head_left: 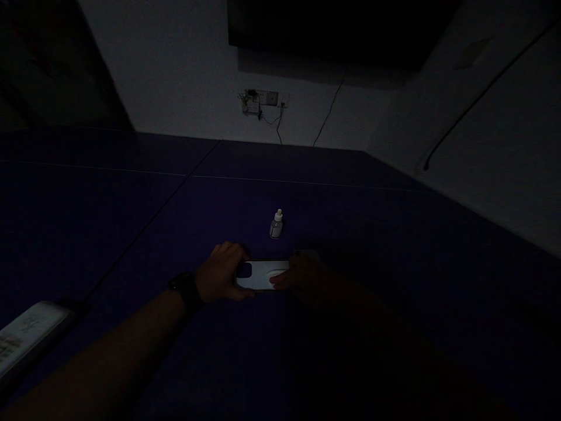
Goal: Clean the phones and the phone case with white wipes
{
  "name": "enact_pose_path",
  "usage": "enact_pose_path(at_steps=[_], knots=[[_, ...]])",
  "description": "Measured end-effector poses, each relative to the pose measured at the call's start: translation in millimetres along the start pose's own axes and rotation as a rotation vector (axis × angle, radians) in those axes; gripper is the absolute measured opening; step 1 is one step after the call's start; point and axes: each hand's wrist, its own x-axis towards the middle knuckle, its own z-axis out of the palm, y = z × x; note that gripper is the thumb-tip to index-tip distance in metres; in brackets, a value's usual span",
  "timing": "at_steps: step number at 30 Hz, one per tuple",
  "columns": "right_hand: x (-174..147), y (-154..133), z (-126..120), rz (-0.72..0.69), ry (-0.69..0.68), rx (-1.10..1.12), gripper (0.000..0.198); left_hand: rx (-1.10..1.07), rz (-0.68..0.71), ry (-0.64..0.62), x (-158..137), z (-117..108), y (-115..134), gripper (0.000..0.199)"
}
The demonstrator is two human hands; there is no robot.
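Obs., dim light. Phone case (259, 276) lies on the dark blue surface (228, 356), pale face up, long side across the person, camera opening (244, 270) toward the left. Dropper bottle (276, 228) upright just beyond it, apart from both hands.

Left hand (222, 272): partly closed around the case's left end, thumb at the near edge, fingers at the far edge. Right hand (303, 278): in shadow over the right end, fingers bent, fingertips at a small white pad (275, 272) on the pale face. Whether it pinches the pad or only presses it, I cannot tell from here.

Method, my judgement: step looks like wiping. Brace the case by its edges, leaving the face uncovered. Press the pad flat with even, light force; use straight, overlapping strokes; slow beside the opening, where the pad might snag. Mind the bottle on long outward strokes. More light would help show missed patches.
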Motion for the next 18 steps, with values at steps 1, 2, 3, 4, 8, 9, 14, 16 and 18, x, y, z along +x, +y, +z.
enact_pose_path(at_steps=[1, 2, 3, 4, 8, 9, 14, 16, 18], knots=[[2, -2, 2, -0.019, -0.012, 0.006, 0.039, 0.0, 0.003, 0.001, 0, 0, 0, 0.064], [4, -5, 4, -0.027, -0.019, 0.006, 0.042, 0.003, 0.005, 0.005, 0, 0, 0, 0.063], [6, -7, 5, -0.024, -0.021, 0.001, 0.043, 0.01, 0.008, 0.009, 0, 0, 0, 0.062], [8, -9, 7, -0.009, -0.016, -0.008, 0.044, 0.017, 0.012, 0.012, 0, 0, 0, 0.061], [1, -9, 0, 0.054, 0.013, -0.007, 0.041, 0.034, 0.017, 0.013, 0, 0, 0, 0.062], [-2, -7, -4, 0.064, 0.023, 0.013, 0.042, 0.036, 0.017, 0.008, 0, -1, 1, 0.062], [-12, 7, -19, 0.167, 0.098, 0.109, 0.047, 0.03, 0.008, -0.024, 0, -1, 0, 0.064], [-11, 10, -17, 0.198, 0.099, 0.103, 0.044, 0.028, 0.001, -0.026, 0, -1, 0, 0.065], [-9, 11, -12, 0.218, 0.073, 0.075, 0.038, 0.025, 0.001, -0.024, 0, 0, 0, 0.064]])
